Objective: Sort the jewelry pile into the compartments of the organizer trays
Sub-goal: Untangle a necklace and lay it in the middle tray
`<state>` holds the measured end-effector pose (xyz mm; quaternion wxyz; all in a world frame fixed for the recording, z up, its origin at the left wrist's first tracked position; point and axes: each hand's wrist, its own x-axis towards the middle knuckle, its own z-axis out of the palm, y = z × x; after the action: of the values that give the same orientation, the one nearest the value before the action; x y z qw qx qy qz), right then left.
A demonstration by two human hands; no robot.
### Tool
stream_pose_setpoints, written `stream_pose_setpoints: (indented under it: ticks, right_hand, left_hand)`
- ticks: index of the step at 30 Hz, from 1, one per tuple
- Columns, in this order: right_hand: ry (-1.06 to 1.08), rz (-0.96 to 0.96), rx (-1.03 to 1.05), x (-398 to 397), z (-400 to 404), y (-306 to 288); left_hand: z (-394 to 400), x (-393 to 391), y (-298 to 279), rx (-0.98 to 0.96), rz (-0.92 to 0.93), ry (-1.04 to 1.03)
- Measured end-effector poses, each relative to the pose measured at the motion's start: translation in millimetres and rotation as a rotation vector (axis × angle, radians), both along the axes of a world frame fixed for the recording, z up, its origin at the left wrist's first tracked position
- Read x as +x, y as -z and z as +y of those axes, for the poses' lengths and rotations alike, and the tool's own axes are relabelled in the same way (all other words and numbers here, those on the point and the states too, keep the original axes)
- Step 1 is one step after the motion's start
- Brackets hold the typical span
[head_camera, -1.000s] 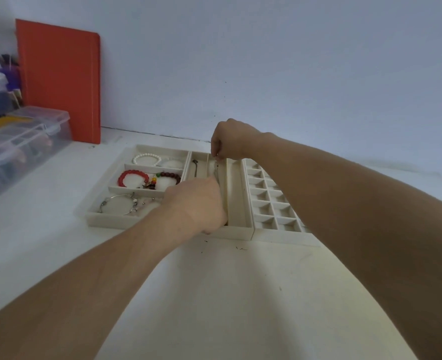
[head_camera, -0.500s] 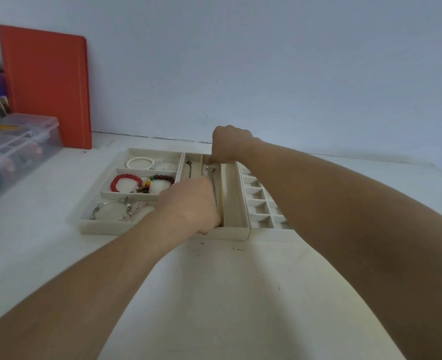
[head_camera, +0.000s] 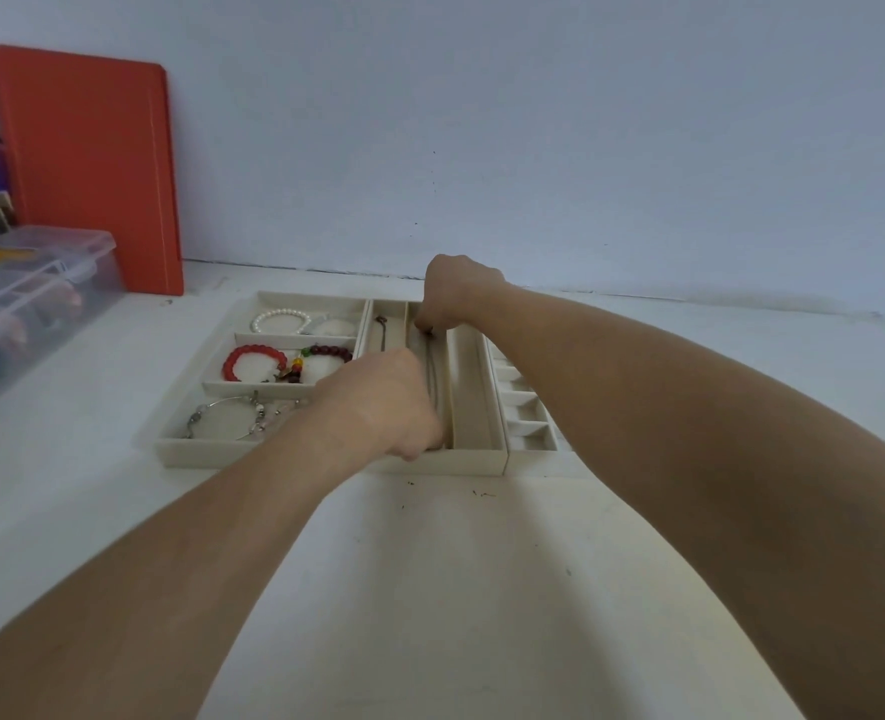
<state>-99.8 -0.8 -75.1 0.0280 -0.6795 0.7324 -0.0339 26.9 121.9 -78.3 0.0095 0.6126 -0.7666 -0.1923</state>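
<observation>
Both hands are laying a thin chain [head_camera: 432,379] into a long narrow slot of the cream organizer tray [head_camera: 274,452].

The right hand [head_camera: 458,298] is pinching the chain's far end, fingers curled – the left hand [head_camera: 383,402], nearer the person, is gripping its near end – and the chain is running straight between them. Left of the left hand, a red bead bracelet [head_camera: 253,361] is lying in its own compartment.

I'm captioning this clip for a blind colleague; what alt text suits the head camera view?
Two bare hands stretch a thin necklace along a narrow slot of a cream organizer tray: the right hand pinches its far end, the left hand holds the near end. Bead bracelets fill compartments to the left.
</observation>
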Motion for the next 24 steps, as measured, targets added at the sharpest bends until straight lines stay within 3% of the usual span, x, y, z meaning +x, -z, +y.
stream_pose_setpoints:
  ticks: [24]
  right_hand:
    - [0.038, -0.021, -0.125, -0.6, 1.0, 9.6]
  left_hand:
    - [1.6, 1.3, -1.4, 0.083, 0.032, 0.035]
